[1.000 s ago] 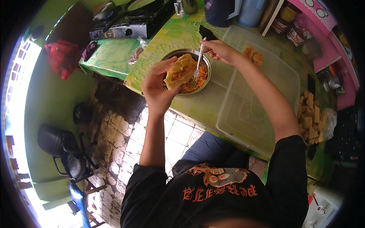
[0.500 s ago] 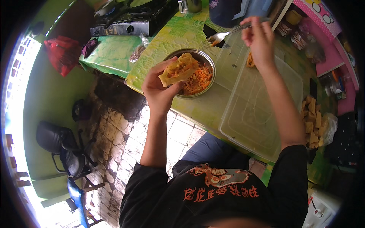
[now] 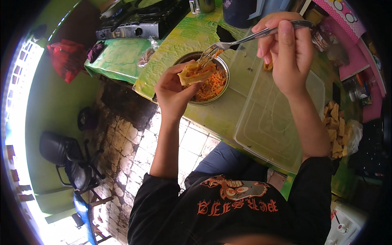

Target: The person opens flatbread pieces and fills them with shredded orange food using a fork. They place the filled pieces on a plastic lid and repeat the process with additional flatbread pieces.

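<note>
My left hand [image 3: 173,92] holds a tan piece of fried tofu [image 3: 196,72], split open, over the rim of a round metal bowl [image 3: 223,90] of orange shredded filling. My right hand [image 3: 288,55] grips a metal fork [image 3: 239,41] by its handle, tines pointing left and down onto the tofu's opening, with some orange shreds on them. Both hands are above the green table [image 3: 175,45]. My black-sleeved forearms reach up from the lower edge.
A clear plastic tray [image 3: 269,118] lies right of the bowl with a filled piece at its far end. A pile of tan tofu pieces [image 3: 337,130] sits at the right. A gas stove [image 3: 139,22] stands at the back left. A black chair [image 3: 67,157] stands on the stone floor.
My right hand lifted the fork out of the bowl, swung it right, then brought its tines onto the tofu. My left hand stayed over the bowl's rim with the tofu.
</note>
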Demonstrator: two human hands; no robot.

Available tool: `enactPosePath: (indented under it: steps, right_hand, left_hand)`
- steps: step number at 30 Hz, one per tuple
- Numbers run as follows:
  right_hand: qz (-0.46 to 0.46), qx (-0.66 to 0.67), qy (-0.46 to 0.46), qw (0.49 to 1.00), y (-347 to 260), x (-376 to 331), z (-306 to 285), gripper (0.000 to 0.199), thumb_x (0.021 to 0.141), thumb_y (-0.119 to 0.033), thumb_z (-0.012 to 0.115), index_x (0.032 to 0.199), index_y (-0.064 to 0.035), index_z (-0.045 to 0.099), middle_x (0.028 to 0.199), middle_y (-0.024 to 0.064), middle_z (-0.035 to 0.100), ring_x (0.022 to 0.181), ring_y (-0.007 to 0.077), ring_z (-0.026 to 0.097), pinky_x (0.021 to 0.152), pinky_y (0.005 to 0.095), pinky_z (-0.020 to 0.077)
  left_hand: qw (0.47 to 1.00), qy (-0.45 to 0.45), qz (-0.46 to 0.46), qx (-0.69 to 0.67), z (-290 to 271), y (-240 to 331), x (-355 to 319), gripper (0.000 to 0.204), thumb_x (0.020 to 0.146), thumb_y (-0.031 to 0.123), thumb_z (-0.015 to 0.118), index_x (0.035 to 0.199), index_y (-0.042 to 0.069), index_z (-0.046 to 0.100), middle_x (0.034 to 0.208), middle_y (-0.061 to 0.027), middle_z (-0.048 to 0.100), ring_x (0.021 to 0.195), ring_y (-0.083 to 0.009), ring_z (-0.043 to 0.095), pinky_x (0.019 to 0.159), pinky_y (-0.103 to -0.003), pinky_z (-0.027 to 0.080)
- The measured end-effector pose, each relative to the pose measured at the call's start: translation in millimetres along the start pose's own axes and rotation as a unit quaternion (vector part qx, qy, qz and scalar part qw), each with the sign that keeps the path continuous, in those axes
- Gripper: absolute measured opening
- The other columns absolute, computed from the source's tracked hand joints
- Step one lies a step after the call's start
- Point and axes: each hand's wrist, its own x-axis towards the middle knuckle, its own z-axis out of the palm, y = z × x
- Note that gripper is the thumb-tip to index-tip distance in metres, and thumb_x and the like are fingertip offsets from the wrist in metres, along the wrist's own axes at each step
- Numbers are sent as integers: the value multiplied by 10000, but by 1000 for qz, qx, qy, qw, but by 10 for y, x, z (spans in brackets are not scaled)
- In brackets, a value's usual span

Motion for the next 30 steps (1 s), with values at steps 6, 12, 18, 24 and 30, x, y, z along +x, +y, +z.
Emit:
enactPosePath:
  steps: [6,12,18,24,30]
  right_hand:
    - [-30,-58,-24,998,-67,-27,17,191,1014,-149,341,989,-5,464,900,177,602,536,79,492,450,178,375]
    - [-67,-59,-60,994,-93,-39,71,199,1011,-133,330,975,17,455,871,200,589,528,90,507,432,178,376]
    - [-89,-71,-85,990,-180,-69,101,200,1006,-126,324,972,24,452,848,196,578,540,97,524,431,182,380]
    - [-113,-76,-105,985,-192,-88,111,194,1001,-113,324,970,24,458,844,185,578,548,103,534,439,187,394]
    - [-118,-72,-128,982,-172,-143,139,168,993,-106,363,965,16,475,859,186,579,566,101,538,461,187,408]
  left_hand:
    - [1000,-15,3,-15,24,3,8,423,710,-101,709,1104,-73,558,1151,-177,602,1054,-206,590,935,-338,474]
    - [1000,-12,-9,-23,53,-6,5,434,698,-105,720,1100,-74,559,1103,-152,615,1035,-197,595,920,-332,481]
    - [999,-5,-23,-41,69,-9,5,431,703,-110,717,1102,-73,559,1079,-145,626,1002,-193,612,894,-326,504]
    - [997,-7,-32,-70,73,-18,-2,427,703,-107,725,1096,-59,564,1062,-142,641,977,-193,631,876,-331,519]
    - [997,7,-52,-63,77,-14,-3,429,701,-101,731,1094,-42,571,1047,-137,652,973,-190,635,865,-330,523]
